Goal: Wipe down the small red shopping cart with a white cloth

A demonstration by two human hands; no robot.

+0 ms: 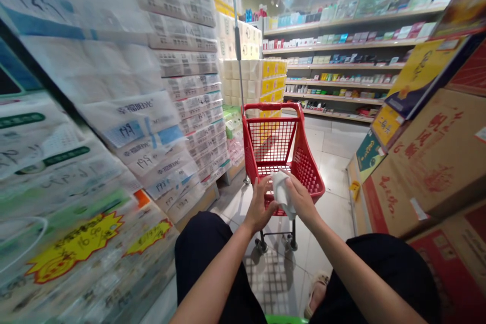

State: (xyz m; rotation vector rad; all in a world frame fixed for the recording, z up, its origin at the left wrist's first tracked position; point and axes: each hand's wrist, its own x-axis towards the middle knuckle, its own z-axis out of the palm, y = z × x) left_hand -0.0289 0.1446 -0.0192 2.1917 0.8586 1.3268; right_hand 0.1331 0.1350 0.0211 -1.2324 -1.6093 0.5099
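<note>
A crumpled white cloth (281, 192), perhaps a wipe or tissue, hangs from my right hand (299, 195), whose fingers are closed on its right side. At its left side is my left hand (261, 205), thumb and fingers apart and slightly curved. Its fingertips come close to the cloth; whether they touch it I cannot tell. Just beyond both hands stands a small red shopping cart (309, 159) with plastic lattice walls. The hands and cloth cover part of the cart's near edge. A thin metal pole (236, 15) rises from the cart's left side.
Tall stacks of wrapped tissue packs (190, 61) line the left side. Printed cardboard boxes (436, 147) are piled on the right. Shelves of small goods (334, 45) span the back. Pale floor tiles (334, 162) run between. My knees (205, 248) frame the near view.
</note>
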